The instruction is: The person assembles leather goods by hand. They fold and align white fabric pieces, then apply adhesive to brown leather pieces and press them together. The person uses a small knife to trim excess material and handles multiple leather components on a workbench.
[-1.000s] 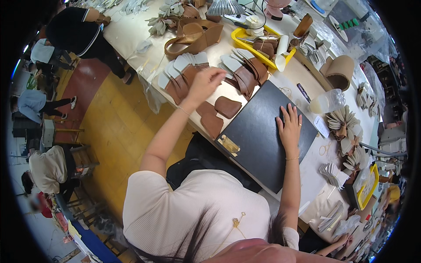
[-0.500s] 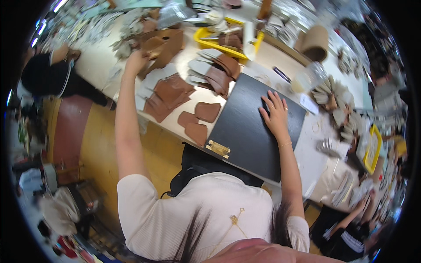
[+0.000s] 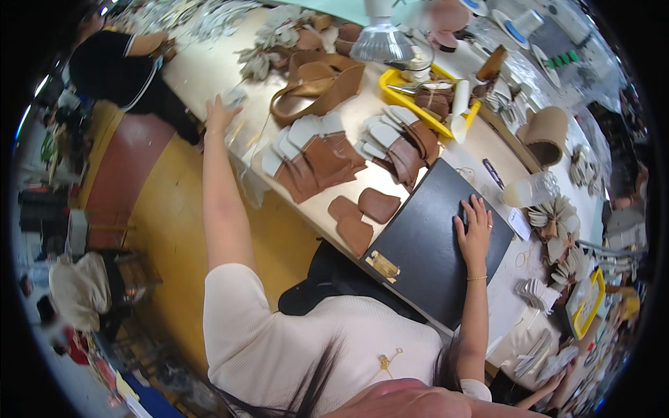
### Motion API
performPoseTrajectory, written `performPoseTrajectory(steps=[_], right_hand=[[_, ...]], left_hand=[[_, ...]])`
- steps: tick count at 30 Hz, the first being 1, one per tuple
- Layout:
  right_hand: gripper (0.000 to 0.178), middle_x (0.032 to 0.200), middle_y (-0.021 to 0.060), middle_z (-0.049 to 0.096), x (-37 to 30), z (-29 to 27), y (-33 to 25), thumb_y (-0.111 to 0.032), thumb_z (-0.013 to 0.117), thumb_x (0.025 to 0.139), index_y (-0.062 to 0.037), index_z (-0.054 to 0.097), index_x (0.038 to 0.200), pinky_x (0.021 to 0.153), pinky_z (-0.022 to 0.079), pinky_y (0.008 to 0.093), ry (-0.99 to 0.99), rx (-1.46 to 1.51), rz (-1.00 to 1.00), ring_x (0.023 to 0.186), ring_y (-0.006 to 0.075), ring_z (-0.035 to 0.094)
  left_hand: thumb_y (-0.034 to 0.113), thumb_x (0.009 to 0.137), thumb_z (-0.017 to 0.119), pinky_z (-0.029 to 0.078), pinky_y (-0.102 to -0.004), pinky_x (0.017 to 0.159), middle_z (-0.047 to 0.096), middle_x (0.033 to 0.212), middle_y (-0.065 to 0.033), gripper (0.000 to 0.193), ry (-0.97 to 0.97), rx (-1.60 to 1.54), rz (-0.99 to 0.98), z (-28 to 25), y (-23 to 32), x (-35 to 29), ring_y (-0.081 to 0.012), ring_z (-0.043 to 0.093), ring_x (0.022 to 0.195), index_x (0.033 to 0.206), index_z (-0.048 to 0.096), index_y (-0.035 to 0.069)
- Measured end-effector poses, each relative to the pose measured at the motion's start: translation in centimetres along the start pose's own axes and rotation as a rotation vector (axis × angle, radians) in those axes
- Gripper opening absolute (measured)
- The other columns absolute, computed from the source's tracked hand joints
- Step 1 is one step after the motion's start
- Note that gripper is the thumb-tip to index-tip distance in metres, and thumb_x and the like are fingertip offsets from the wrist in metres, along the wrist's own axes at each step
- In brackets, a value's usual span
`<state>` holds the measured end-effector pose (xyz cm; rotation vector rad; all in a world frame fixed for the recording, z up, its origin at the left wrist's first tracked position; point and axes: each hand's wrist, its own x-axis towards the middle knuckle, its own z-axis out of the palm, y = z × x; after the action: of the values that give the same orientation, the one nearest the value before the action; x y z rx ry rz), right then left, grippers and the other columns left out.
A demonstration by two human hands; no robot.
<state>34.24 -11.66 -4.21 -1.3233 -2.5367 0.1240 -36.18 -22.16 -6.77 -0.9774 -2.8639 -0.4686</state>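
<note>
My left hand is stretched out over the left edge of the table, fingers apart, beside a crumpled bit of clear plastic. To its right lies a large curved brown leather piece with a loop. My right hand rests flat on a black board, fingers spread. Between my hands are a fanned stack of brown leather pieces with white parts, a second such stack, and several loose brown leather pieces near the board's left edge.
A yellow basket with brown bundles and a white roll stands at the back, below a lamp. A plastic bottle, a purple pen-like tool and a brown tube are to the right. Another person stands at the far left.
My left hand has moved off the large brown leather piece, out to the left edge of the table. My right hand stays on the black board. The whole view has shifted.
</note>
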Motion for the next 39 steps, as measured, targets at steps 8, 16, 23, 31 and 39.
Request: performPoseTrajectory(steps=[8,16,23,31,39], right_hand=[[0.040,0.143,0.0072,0.044,0.4,-0.3,-0.4,-0.027,0.061,0.089,-0.0131,0.056,0.126,0.113,0.020,0.0450,0.016,0.034,0.014,0.137,0.0262,0.035],[0.038,0.142,0.0073,0.045,0.0,0.3,0.1,-0.027,0.062,0.089,-0.0123,0.056,0.124,0.113,0.021,0.0458,0.050,0.028,-0.006,0.136,0.0268,0.035],[0.031,0.125,0.0153,0.058,0.3,-3.9,-5.6,-0.015,0.066,0.086,-0.0052,0.061,0.115,0.096,0.044,0.0386,0.161,0.616,0.003,0.115,0.0335,0.055],[0.042,0.121,0.0093,0.060,-5.3,-10.1,-11.0,-0.022,0.076,0.072,-0.0098,0.064,0.110,0.101,0.041,0.0445,0.354,0.393,-0.268,0.120,0.0298,0.053],[0.031,0.107,0.0087,0.066,-10.3,-7.7,-7.6,-0.023,0.072,0.076,-0.0070,0.067,0.102,0.097,0.046,0.0435,0.413,0.299,-0.117,0.110,0.0279,0.060]], left_hand=[[0.037,0.075,0.076,0.039,-0.0423,0.102,0.047,0.132,-0.0256,0.077,0.157,-0.190,-0.020,3.8,-1.4,-0.6,-0.0381,0.048,0.122,0.137,0.045,0.003],[0.020,0.075,0.077,0.040,-0.0394,0.102,0.045,0.132,-0.0172,0.073,0.298,-0.989,0.270,-5.8,5.3,-11.0,-0.0311,0.047,0.123,0.137,0.043,0.004],[0.041,0.080,0.065,0.042,-0.0483,0.101,0.040,0.141,-0.0246,0.064,-0.642,-2.311,0.042,-9.3,19.4,-26.7,-0.0356,0.050,0.121,0.130,0.049,0.005],[0.047,0.097,0.040,0.040,-0.0450,0.103,0.046,0.137,-0.0175,0.052,-1.562,-2.403,-0.465,-7.9,32.8,-41.4,-0.0303,0.049,0.122,0.133,0.047,0.010],[0.056,0.097,0.035,0.047,-0.0396,0.095,0.054,0.120,-0.0100,0.054,-1.695,-2.063,-0.625,-6.1,34.8,-46.9,-0.0226,0.054,0.112,0.128,0.045,0.013]])
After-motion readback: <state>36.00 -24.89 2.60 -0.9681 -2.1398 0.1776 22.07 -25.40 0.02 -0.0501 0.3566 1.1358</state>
